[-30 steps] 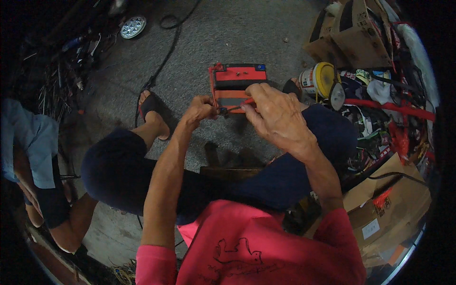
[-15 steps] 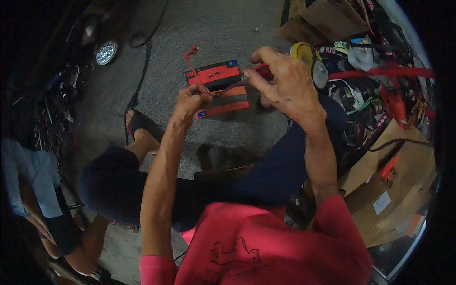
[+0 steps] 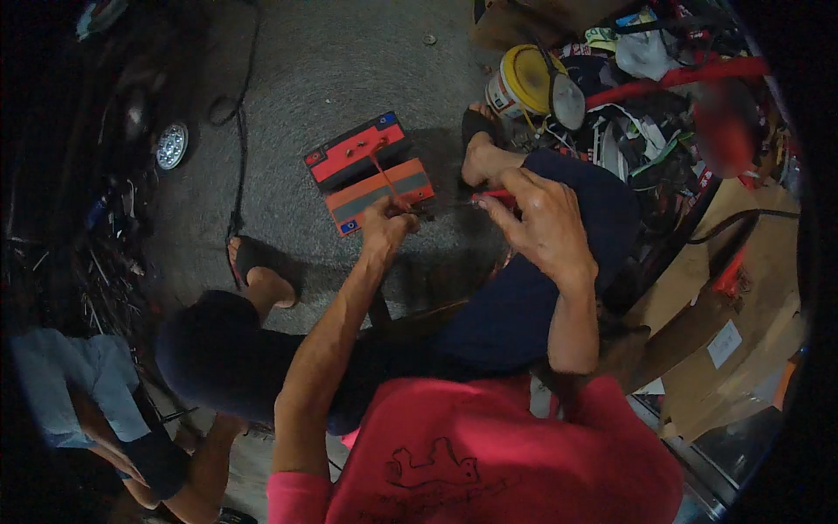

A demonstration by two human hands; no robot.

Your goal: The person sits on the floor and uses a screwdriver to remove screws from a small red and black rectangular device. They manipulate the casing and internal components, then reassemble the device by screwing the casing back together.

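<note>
My left hand (image 3: 388,229) is closed, pinching a thin orange-red cable (image 3: 390,175) near its lower end. The cable's other end lies over the far one of two batteries; small dark bits sit on that red battery (image 3: 336,162). Right beside it stands the orange battery (image 3: 360,210) with a grey stripe, nearest my left fingers. To the right, my right hand (image 3: 548,220) is closed round a red-handled screwdriver (image 3: 495,197). Its thin shaft points left toward my left fingertips, but the tip is too dim to make out.
A yellow-lidded bucket (image 3: 526,79) stands by my right foot, before a heap of mixed scrap (image 3: 611,148). Flattened cardboard (image 3: 698,367) lies at right. A round lamp (image 3: 172,145) and a black cord (image 3: 240,166) are on the left floor. Another person's legs (image 3: 166,463) show lower left.
The view has shifted, and the batteries appear turned. My left hand has moved right of the orange battery with the cable; the screwdriver has drawn back from my left fingers.
</note>
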